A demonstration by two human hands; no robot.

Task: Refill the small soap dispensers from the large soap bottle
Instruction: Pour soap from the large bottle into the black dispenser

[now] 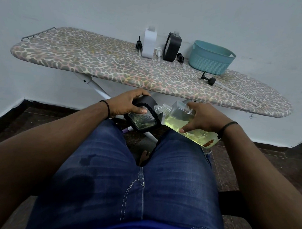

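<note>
Hands meet over the lap, in the open room between the knees and the near edge of the ironing board (114,70). Fingers of the left hand (128,103) are curled round a small black-framed dispenser (144,116), thumb on its clear front, and hold it tilted with its open neck toward the right. Fingers of the right hand (202,118) grasp the large soap bottle (182,122), which lies almost flat, its threaded mouth touching the neck of the dispenser. Yellow-green soap fills the lower part of the bottle.

On the board, near its far edge by the wall, stand a white dispenser (149,43) and a second black dispenser (172,46), both without pumps. A black pump (139,45) lies left of the white one, a white pump (158,52) lies between the two, and another black pump (180,57) is just right of the black one. A teal basket (211,57) stands further right, and one more black pump (208,78) lies in front of it, near the front edge. The left half of the board carries nothing. Dark wet spots show on the jeans (110,181).
</note>
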